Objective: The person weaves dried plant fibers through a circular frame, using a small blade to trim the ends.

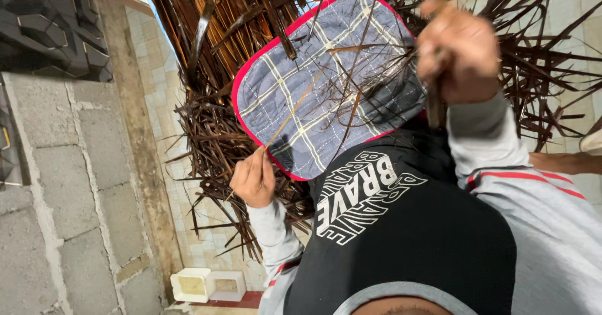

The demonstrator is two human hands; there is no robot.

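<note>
Off to the left stands a rough grey block wall (56, 183), with two small white square containers (208, 285) on the tiled floor (164, 83) at its foot. Next comes the left hand (253, 178), fingers pinched shut on a thin pale strip (290, 115) that slants up across a grey checked cushion with red piping (326, 80) lying on the person's lap. Behind and around the cushion spreads a heap of dark dried palm leaves (213, 52). Further right, the right hand (458, 48) is raised and blurred, fist clamped on a dark stalk (435, 111) that hangs just beside the cushion's edge. The two hands are well apart.
</note>
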